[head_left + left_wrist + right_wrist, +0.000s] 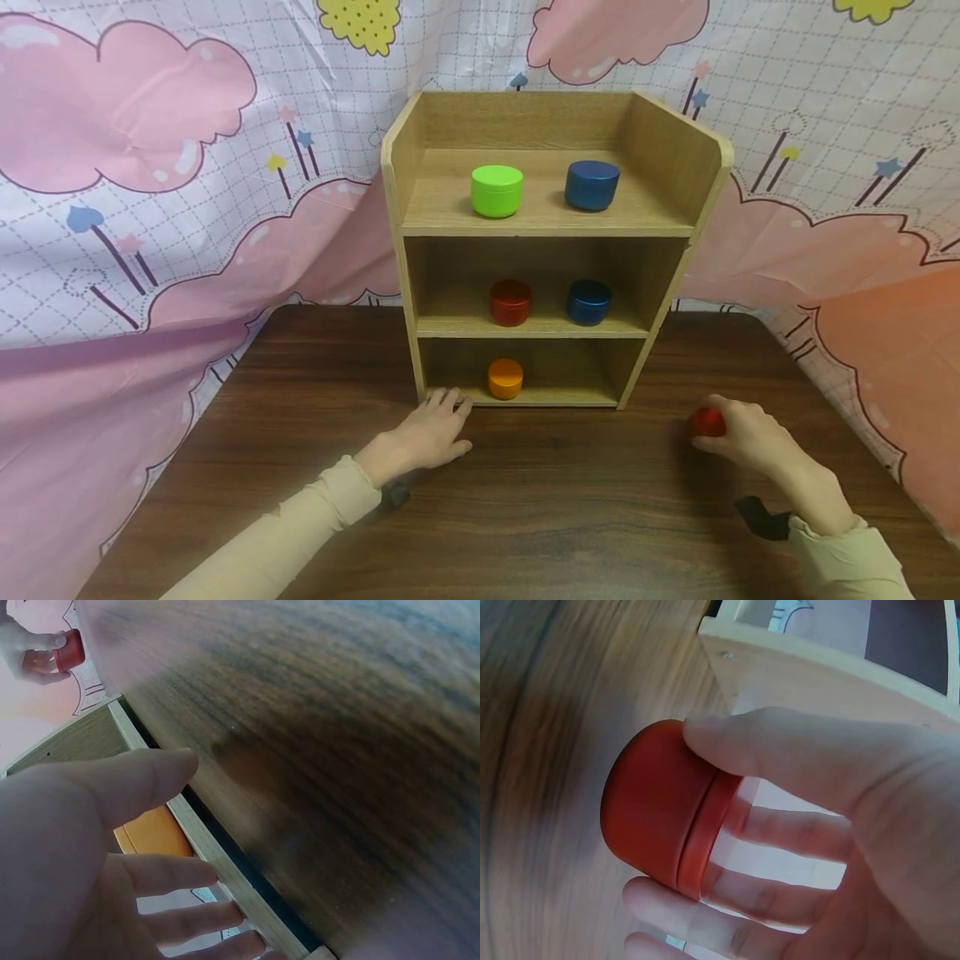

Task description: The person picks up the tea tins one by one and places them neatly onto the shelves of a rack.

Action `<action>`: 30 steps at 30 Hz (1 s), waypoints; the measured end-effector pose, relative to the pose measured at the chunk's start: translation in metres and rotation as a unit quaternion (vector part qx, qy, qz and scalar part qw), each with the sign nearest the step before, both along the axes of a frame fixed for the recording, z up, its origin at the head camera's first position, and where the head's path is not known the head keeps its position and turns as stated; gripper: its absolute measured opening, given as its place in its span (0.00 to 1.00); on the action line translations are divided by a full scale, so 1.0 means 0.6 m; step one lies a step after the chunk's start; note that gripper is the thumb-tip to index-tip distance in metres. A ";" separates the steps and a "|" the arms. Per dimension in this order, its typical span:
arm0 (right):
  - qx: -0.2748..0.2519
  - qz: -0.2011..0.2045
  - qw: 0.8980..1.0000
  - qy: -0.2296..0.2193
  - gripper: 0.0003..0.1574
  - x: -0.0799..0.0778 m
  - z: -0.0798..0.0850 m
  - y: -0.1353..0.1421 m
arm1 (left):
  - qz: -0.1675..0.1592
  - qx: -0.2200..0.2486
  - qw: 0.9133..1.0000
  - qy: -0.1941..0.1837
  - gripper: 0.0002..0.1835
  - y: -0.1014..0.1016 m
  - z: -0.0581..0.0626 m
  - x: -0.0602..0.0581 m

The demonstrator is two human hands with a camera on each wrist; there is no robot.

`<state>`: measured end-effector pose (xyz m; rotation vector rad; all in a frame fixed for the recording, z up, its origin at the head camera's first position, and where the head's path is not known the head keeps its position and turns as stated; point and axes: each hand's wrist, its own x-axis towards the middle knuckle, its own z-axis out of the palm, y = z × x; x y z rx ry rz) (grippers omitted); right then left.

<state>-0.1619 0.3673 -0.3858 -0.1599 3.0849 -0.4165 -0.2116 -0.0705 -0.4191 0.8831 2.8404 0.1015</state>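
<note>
My right hand [750, 435] holds a round red tin [667, 810] right of the shelf, thumb on one side and fingers on the other. In the right wrist view the tin shows a lid seam and appears just above the table. My left hand [426, 433] is by the shelf's lower left front corner, fingers spread and holding nothing. In the left wrist view its fingertips [202, 871] are at the bottom board's front edge. An orange tin [506, 379] stands on the lowest level of the wooden shelf [517, 231], just right of that hand.
On the top level stand a lime green tin [497, 191] and a blue tin [592, 185]. The middle level bears another red tin [511, 302] and another blue tin [588, 302]. A patterned cloth [195, 250] hangs behind the dark wooden table [555, 517].
</note>
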 end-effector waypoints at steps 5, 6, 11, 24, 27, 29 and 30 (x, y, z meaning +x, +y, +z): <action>-0.006 0.009 1.000 0.008 0.37 -0.004 0.004 -0.022 | -0.003 0.002 1.000 0.000 0.37 -0.001 0.000 0.001; -0.007 0.011 1.000 0.007 0.38 -0.005 0.005 -0.026 | -0.003 0.002 1.000 0.001 0.37 -0.001 0.000 0.001; -0.014 0.025 1.000 0.008 0.37 -0.010 0.008 -0.044 | -0.006 0.002 1.000 0.008 0.37 -0.001 0.001 0.001; -0.026 0.070 0.996 0.039 0.33 -0.019 0.028 -0.091 | -0.003 0.000 1.000 0.008 0.37 0.000 0.002 0.000; -0.031 0.075 0.996 0.033 0.32 -0.022 0.035 -0.106 | -0.004 -0.001 1.000 0.008 0.37 -0.001 0.002 0.001; -0.035 0.079 0.996 0.029 0.31 -0.024 0.040 -0.116 | -0.005 -0.002 1.000 0.008 0.37 -0.001 0.002 0.001; -0.036 0.082 0.996 0.029 0.31 -0.025 0.042 -0.120 | -0.005 -0.002 1.000 0.008 0.37 -0.001 0.002 0.001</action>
